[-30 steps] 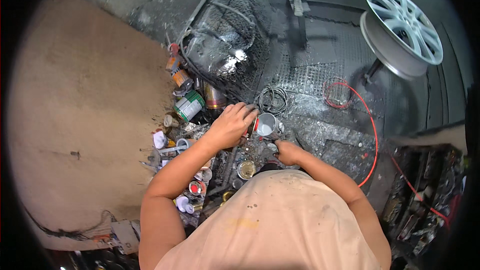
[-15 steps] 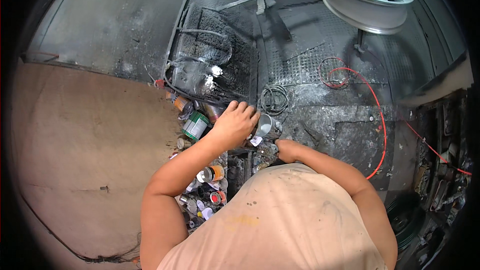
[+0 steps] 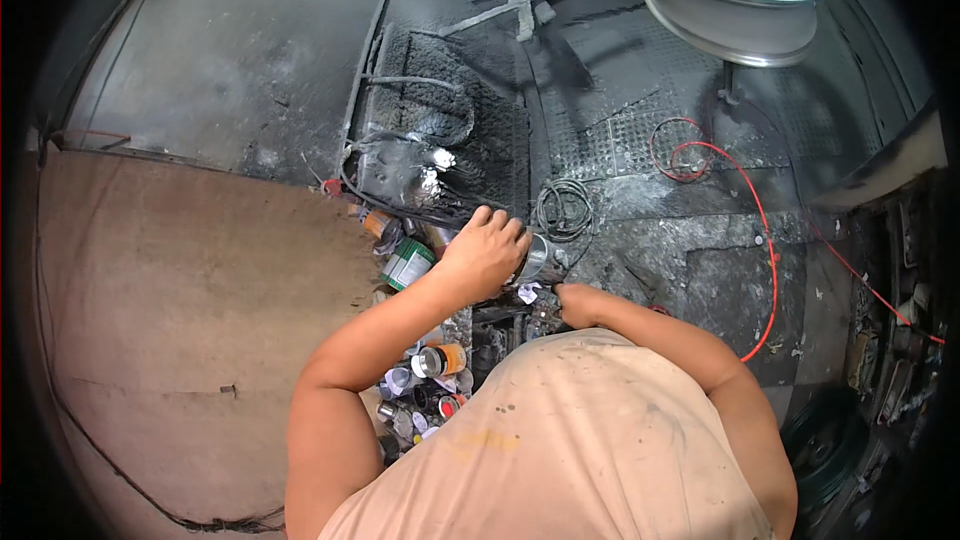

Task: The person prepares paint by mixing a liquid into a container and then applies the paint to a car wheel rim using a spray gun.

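Note:
My left hand (image 3: 487, 252) is closed, back upward, with its fingers curled over something hidden beneath them. Right beside its fingertips is a grey metal cup (image 3: 538, 258), partly covered by the hand. My right hand (image 3: 577, 306) makes a fist just in front of my shirt; what it grips is hidden. Between the two hands lies a crumpled white scrap (image 3: 528, 292) on a dark, paint-crusted surface. A green-and-white can (image 3: 408, 264) stands left of my left wrist, and an orange-labelled can (image 3: 439, 360) sits below that forearm.
A silver wheel rim (image 3: 735, 10) stands on a post at the far right. A red hose (image 3: 772, 270) curls across the dark floor. Coiled grey cable (image 3: 564, 210) lies beyond the cup. Brown board (image 3: 190, 290) covers the left side, and a cluttered rack (image 3: 890, 370) stands right.
The whole view has shifted slightly. My left hand has moved a little right and now covers more of the cup. The right fist stays in nearly the same place.

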